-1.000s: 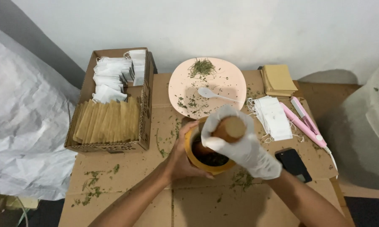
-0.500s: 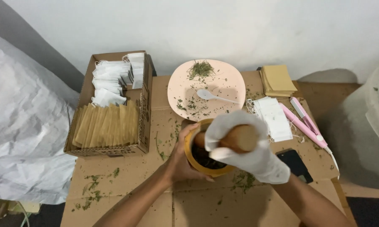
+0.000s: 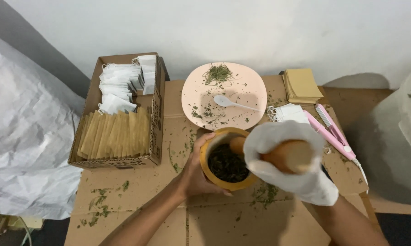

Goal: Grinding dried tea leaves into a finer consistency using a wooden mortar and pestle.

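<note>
pestle (image 3: 285, 155) swung right, mortar (image 3: 226, 159) uncovered (herbs visible)

1 mortar (image 3: 227, 165), 1 pestle (image 3: 285, 156), 1 plate (image 3: 255, 91), 1 spoon (image 3: 230, 102), 1 box (image 3: 156, 114).

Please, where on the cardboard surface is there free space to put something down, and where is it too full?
Free: the near-left cardboard between the box and the left hand, with only herb crumbs; also the near strip below the mortar. Crowded: the far side with the pink plate, and the right by the right hand, pink tool.
</note>
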